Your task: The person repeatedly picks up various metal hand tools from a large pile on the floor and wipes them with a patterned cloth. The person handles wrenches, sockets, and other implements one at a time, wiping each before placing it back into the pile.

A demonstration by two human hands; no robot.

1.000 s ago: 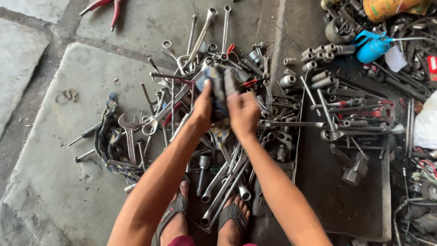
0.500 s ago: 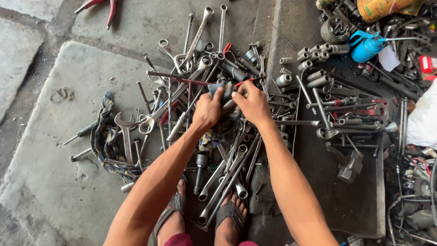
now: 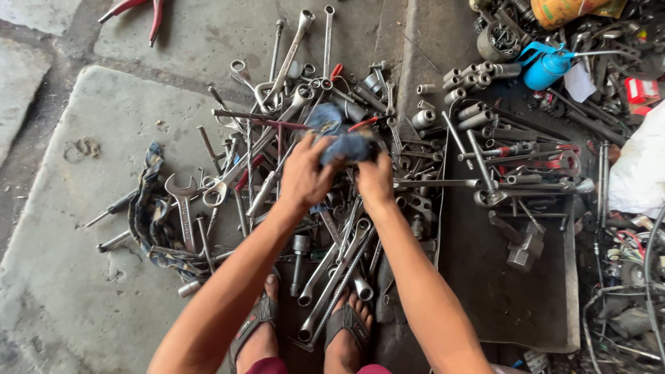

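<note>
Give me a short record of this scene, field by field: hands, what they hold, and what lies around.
Left hand: grips a blue rag from the left
Right hand: grips the same rag from below
Under the hands: pile of wrenches on a concrete floor
Left of pile: patterned cloth
Right: dark tray with sockets
Top right: blue oil can
Top left: red pliers

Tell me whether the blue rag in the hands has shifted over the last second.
Yes. The blue rag dropped toward the tool pile at the half-second mark, then rose back toward the red-handled rod, bunched between left hand and right hand.
</note>
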